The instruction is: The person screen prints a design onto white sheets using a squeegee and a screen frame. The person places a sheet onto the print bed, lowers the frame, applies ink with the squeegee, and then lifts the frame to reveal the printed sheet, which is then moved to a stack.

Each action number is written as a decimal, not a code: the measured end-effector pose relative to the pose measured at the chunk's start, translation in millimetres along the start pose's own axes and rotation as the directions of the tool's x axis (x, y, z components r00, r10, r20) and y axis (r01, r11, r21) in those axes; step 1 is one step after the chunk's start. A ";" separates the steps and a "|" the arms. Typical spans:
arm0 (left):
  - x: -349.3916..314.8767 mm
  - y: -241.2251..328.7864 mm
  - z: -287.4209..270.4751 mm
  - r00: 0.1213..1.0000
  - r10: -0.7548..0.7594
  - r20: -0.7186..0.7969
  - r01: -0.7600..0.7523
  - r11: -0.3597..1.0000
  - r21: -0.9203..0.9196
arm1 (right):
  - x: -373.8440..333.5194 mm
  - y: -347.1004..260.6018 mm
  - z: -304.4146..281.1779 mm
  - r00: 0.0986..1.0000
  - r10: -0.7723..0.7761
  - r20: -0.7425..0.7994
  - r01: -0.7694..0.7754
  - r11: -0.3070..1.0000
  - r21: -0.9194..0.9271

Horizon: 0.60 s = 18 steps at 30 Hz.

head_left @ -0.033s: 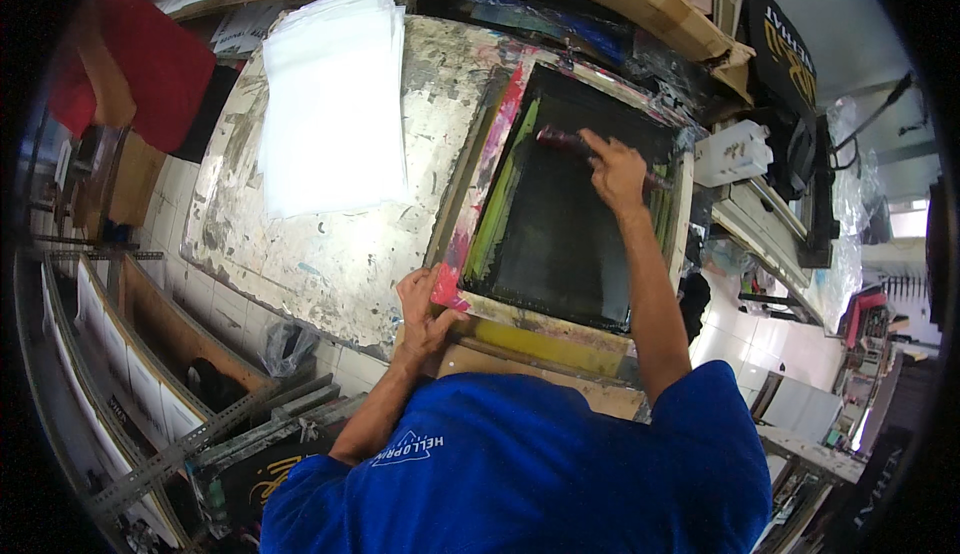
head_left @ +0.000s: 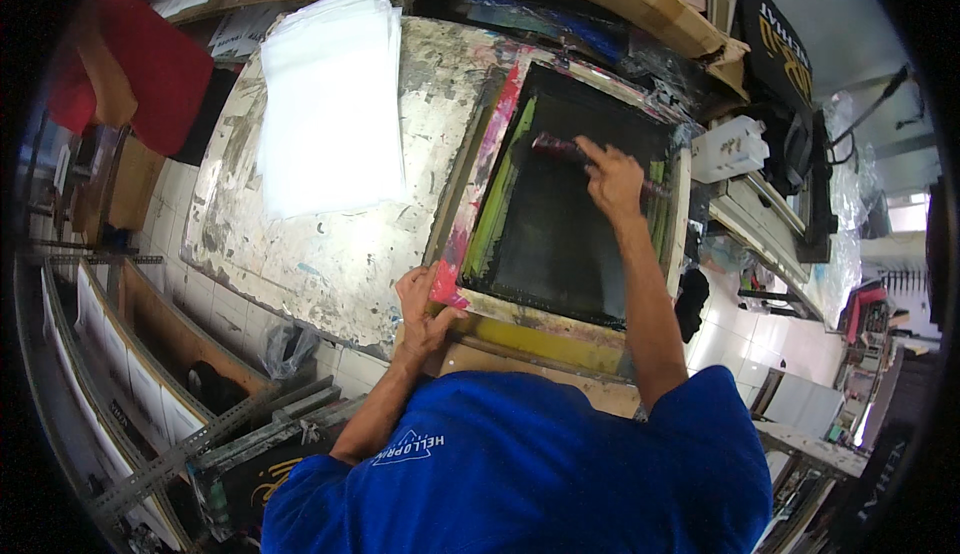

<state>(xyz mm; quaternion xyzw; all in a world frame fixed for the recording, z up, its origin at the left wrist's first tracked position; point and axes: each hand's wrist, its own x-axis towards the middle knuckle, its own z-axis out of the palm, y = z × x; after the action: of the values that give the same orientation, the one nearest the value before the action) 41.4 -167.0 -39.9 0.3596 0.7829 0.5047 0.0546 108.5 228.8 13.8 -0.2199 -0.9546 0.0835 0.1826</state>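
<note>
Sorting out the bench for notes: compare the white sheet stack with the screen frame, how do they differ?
The sheet stack is clean white and untouched; the screen frame is dark with green and pink ink. The left hand grips the frame's corner, and the right hand holds a squeegee on it. Both lie flat on the stained table.

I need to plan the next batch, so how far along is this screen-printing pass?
Done: the printing screen lies flat on the paint-stained table, with green ink along its left side. In hand: the left hand holds the frame's near corner, and the right hand grips the squeegee at the far end. Left: the dark mesh nearer the person isn't swept yet, and the stack of white sheets waits.
</note>
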 end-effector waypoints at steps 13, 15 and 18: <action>71.3 98.7 -12.5 0.955 0.054 -0.292 -0.110 0.978 -0.180 | -103.1 -157.1 -195.5 0.999 -0.005 -0.035 0.006 0.999 0.040; 95.5 127.6 -11.4 0.930 -0.009 -0.367 -0.101 0.955 -0.280 | -87.5 -150.6 -210.7 0.993 -0.044 -0.108 0.039 0.998 -0.047; 138.1 132.2 9.3 0.829 -0.011 -0.560 -0.344 0.779 -0.525 | -45.4 -136.6 -238.4 0.967 -0.139 -0.213 0.121 0.988 -0.096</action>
<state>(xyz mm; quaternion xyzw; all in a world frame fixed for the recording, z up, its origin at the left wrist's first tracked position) 11.1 -44.0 103.6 0.2389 0.5261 0.8100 -0.0999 185.2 105.8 251.5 -0.1720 -0.9436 0.0073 0.2827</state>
